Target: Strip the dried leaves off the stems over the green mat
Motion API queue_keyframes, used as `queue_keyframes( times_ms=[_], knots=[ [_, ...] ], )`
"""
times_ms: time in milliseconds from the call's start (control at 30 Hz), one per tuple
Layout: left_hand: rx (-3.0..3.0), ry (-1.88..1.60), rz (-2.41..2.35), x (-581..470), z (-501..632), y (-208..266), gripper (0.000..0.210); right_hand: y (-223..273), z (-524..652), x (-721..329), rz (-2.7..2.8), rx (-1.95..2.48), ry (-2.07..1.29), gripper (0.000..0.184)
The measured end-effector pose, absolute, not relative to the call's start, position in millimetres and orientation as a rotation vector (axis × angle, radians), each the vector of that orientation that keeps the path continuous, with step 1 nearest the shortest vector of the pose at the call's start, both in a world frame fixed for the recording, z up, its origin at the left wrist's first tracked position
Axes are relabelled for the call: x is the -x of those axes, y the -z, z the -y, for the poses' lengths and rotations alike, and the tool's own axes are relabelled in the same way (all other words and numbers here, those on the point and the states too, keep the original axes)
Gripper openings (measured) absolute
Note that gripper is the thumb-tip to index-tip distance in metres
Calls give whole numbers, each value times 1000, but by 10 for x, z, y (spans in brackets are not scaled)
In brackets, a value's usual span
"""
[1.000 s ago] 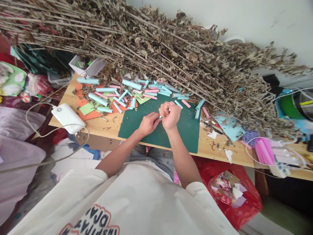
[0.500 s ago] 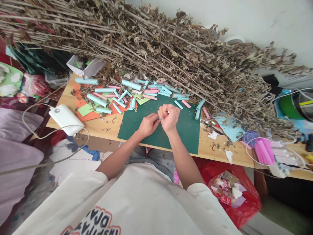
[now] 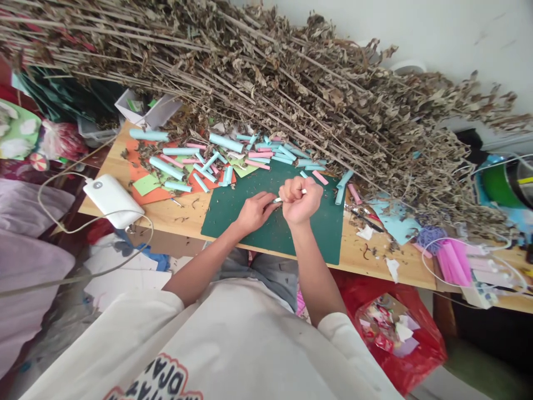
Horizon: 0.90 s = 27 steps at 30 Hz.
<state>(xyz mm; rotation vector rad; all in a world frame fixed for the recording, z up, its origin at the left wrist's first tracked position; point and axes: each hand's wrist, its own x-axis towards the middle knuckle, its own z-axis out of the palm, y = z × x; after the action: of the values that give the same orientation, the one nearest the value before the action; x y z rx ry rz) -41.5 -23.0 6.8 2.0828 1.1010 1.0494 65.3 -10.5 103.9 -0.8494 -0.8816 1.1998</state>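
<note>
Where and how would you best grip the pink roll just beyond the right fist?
Pinch lightly across the middle of the pink roll, probably best from above and its near right side. It lies on its side, slanted, with bare green mat there, while a blue roll sits close beyond and the right hand crowds its left end.

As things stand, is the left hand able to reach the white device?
Probably yes: nothing tall stands between the left hand and the white device, though that hand seems busy at a white stick.
</note>
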Motion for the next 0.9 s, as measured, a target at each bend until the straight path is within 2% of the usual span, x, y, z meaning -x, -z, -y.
queue_keyframes(
  times_ms=[300, 900],
  knots=[
    [-2061, -1009, -1109, 414, 228, -47, 31, -869, 129, -629, 948, 816, -1196, 57],
    [-2054, -1008, -1142, 445, 216, -1, 20, -768, 79, -580, 1063, 832, -1206, 51]
  ],
)
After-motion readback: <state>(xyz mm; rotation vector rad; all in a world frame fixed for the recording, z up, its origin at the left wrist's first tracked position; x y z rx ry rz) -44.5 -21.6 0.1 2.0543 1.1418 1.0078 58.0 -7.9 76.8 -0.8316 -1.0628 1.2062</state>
